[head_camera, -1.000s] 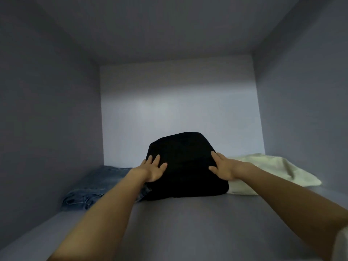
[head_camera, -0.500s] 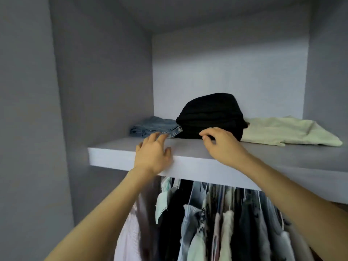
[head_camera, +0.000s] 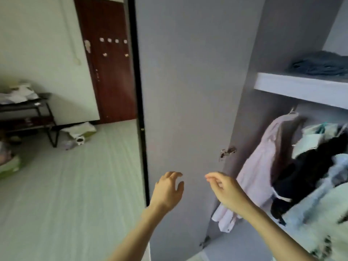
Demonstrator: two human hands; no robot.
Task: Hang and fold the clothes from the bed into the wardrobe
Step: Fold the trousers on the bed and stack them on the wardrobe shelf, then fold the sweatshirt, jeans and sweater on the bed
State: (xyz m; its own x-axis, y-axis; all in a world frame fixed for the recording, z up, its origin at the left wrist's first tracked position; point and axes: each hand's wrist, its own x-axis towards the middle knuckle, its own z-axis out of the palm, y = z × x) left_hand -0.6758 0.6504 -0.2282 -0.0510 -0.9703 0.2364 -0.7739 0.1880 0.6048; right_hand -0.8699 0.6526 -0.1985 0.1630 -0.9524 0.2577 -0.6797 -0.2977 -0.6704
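Observation:
My left hand [head_camera: 168,191] and my right hand [head_camera: 225,190] hang empty in front of the open grey wardrobe door [head_camera: 186,102], fingers loosely curled and apart. To the right, the wardrobe shelf [head_camera: 299,87] carries folded blue jeans [head_camera: 320,64]. Below the shelf hang several garments: a pale pink shirt [head_camera: 259,172], a black garment [head_camera: 305,174] and light blue pieces [head_camera: 323,196]. The black folded garment and the cream one on the shelf are out of frame. No bed is in view.
A dark red door [head_camera: 109,59] stands in the far wall. A black metal table [head_camera: 28,112] with papers is at the left, with bags and a small object [head_camera: 80,136] on the pale floor beside it.
Both hands have left the shelf and dropped to chest height, empty. My view has swung left and down, from the shelf to the wardrobe door and the room.

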